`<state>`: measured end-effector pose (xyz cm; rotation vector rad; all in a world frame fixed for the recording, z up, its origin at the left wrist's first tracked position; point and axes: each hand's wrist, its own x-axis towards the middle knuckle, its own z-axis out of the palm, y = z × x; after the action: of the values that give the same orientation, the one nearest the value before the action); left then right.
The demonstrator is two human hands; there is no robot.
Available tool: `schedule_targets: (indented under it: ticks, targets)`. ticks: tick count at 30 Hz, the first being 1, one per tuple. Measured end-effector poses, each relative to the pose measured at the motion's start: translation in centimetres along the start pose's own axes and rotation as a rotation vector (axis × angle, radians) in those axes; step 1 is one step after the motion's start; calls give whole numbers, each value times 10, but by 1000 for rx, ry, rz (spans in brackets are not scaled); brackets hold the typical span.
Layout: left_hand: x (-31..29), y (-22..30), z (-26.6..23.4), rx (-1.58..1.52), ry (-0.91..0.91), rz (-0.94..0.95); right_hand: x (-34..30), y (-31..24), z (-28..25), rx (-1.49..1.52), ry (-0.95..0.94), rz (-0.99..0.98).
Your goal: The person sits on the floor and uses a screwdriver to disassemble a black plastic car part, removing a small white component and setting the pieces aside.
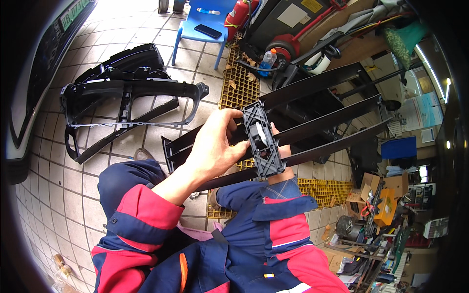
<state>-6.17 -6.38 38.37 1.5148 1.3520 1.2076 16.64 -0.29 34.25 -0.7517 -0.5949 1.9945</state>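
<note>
A black plastic car grille shutter with long flat slats is held up in front of my body. Its upright middle frame has lattice bracing, and a small white piece sits inside. From the left, my left hand grips this frame, thumb and fingers closed at its edge. My right hand holds the shutter from behind and the right; the frame covers most of it, leaving some fingers and the wrist in sight. The slats reach out to both sides, farther toward the right.
Black plastic frames lie on the tiled floor at left, near a car. Ahead are a blue chair bearing a phone, a red fire extinguisher and a bottle. Yellow grating crosses the floor. Cardboard boxes stand right.
</note>
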Motion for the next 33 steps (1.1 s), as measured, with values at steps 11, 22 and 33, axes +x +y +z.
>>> schedule_targets:
  ticks: [11,22,33]
  targets:
    - [6,-15,-9,48,-86,29,-19,1,37,4,73,132]
    - [8,-21,-10,-47,-91,41,-7,4,1,-30,-68,70]
    - [9,-21,-8,-37,-130,-66,-3,10,-14,-149,-115,-28]
